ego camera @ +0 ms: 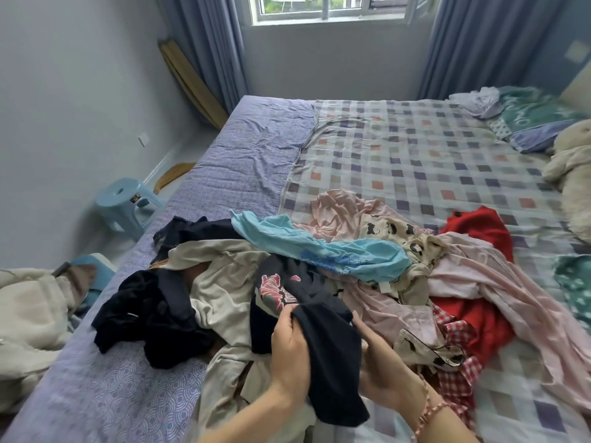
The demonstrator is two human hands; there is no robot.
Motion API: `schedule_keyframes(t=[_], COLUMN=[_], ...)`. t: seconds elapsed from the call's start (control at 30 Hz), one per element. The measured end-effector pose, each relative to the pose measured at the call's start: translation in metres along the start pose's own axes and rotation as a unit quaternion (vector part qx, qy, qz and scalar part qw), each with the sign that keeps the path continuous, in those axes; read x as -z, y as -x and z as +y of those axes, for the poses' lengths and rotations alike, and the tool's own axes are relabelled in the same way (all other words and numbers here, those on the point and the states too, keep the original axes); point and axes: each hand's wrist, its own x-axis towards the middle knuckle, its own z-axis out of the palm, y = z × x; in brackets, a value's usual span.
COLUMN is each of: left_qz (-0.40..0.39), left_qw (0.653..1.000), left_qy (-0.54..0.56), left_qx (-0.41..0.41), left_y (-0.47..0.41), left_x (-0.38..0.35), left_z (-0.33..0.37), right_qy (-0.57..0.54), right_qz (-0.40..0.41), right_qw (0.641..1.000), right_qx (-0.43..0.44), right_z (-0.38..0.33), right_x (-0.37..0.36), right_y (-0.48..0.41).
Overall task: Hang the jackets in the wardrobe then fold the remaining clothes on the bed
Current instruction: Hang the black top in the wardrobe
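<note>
Left grip [289, 343], right grip [380, 356] clutching limp black garment [329, 356], rumpled clothes heap [367, 260]

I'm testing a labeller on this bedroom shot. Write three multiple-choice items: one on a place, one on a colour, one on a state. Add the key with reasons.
1. Where does the stool stand?
A. on the floor left of the bed
B. on the bed
C. on the windowsill

2. What colour is the garment that the left hand and right hand hold?
A. red
B. light blue
C. dark navy

3. How do the clothes on the bed lie?
A. in folded stacks
B. in a loose heap
C. on hangers

Key: 1 A, it stands on the floor by the bed's left side. 2 C, the held cloth is dark navy. 3 B, crumpled pieces overlap, none folded.
</note>
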Motion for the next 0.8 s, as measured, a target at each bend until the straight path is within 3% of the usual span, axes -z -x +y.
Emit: schedule_keyframes(t=[0.1, 0.17, 0.23, 0.3, 0.37, 0.4, 0.47, 0.53, 0.57, 0.63, 0.73, 0.8], left_qz=[-0.102, -0.153, -0.199, -0.300, -0.384, -0.378, -0.284, -0.171, -0.150, -0.218, -0.377, -0.430], left_qw=[0.994, 0.988, 0.980, 0.951, 0.917, 0.918, 0.943, 0.966, 0.969, 0.943, 0.847, 0.792], left_qy=[0.023, 0.017, -0.007, -0.036, -0.084, -0.110, -0.166, -0.165, -0.160, -0.213, -0.344, -0.408], left_qx=[0.004, 0.006, 0.021, 0.065, 0.068, 0.040, -0.048, -0.102, -0.115, -0.132, -0.148, -0.146], left_y=[0.031, 0.047, 0.056, 0.057, 0.050, 0.043, 0.022, -0.001, -0.010, -0.022, -0.030, -0.032], left_x=[0.001, 0.004, 0.009, 0.014, 0.020, 0.024, 0.034, 0.039, 0.039, 0.032, 0.018, 0.015], left_z=[-0.002, -0.005, -0.007, -0.004, -0.001, 0.003, 0.010, 0.020, 0.024, 0.022, -0.005, -0.018], right_qy=[-0.056, -0.035, 0.048, 0.179, 0.249, 0.292, 0.442, 0.601, 0.652, 0.699, 0.735, 0.769], right_qz=[-0.038, -0.029, 0.055, 0.121, 0.106, 0.081, 0.031, -0.001, -0.007, 0.004, -0.004, -0.015], right_qw=[0.997, 0.998, 0.994, 0.969, 0.950, 0.939, 0.885, 0.792, 0.752, 0.705, 0.662, 0.620], right_qx=[0.024, 0.047, 0.075, 0.120, 0.158, 0.164, 0.143, 0.105, 0.096, 0.120, 0.148, 0.151], right_z=[-0.006, -0.015, -0.018, -0.020, -0.026, -0.031, -0.042, -0.052, -0.055, -0.056, -0.052, -0.050], right_x=[-0.014, -0.022, -0.023, -0.020, -0.018, -0.018, -0.020, -0.022, -0.026, -0.031, -0.044, -0.045], right_y=[0.002, 0.004, 0.002, 0.005, 0.017, 0.026, 0.047, 0.068, 0.076, 0.087, 0.092, 0.093])
